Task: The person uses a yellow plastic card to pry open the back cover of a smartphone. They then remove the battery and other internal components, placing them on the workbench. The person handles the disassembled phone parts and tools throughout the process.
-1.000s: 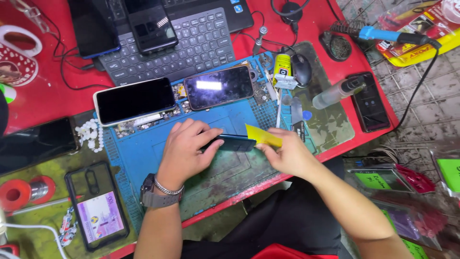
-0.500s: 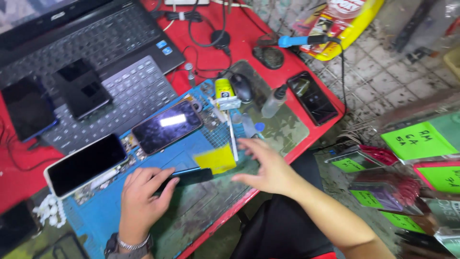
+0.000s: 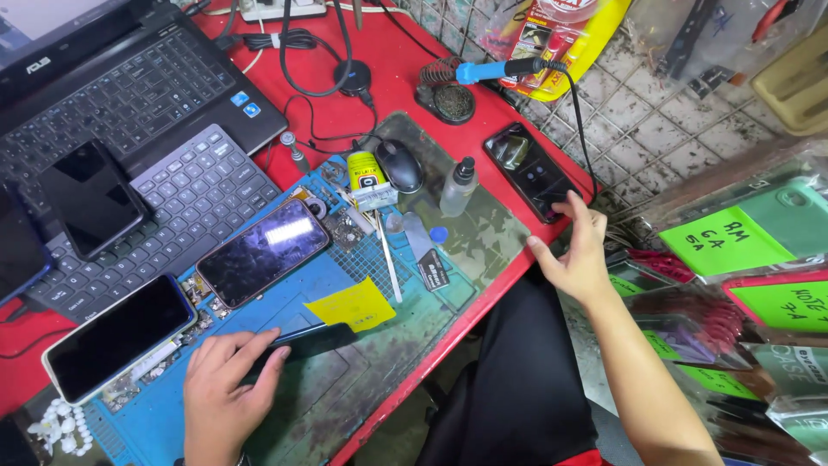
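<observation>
Lower left: left hand (image 3: 226,393), wrist cut off by the frame's edge, fingers curled onto a dark phone (image 3: 304,342) lying on the blue mat (image 3: 155,427), beside a yellow card (image 3: 349,305). Right of centre: right hand (image 3: 576,256), fingers spread, fingertips touching a black phone (image 3: 528,168) at the red table's (image 3: 405,65) edge.

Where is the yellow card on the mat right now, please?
In the head view, the yellow card lies on the blue mat, just above the left hand.
</observation>
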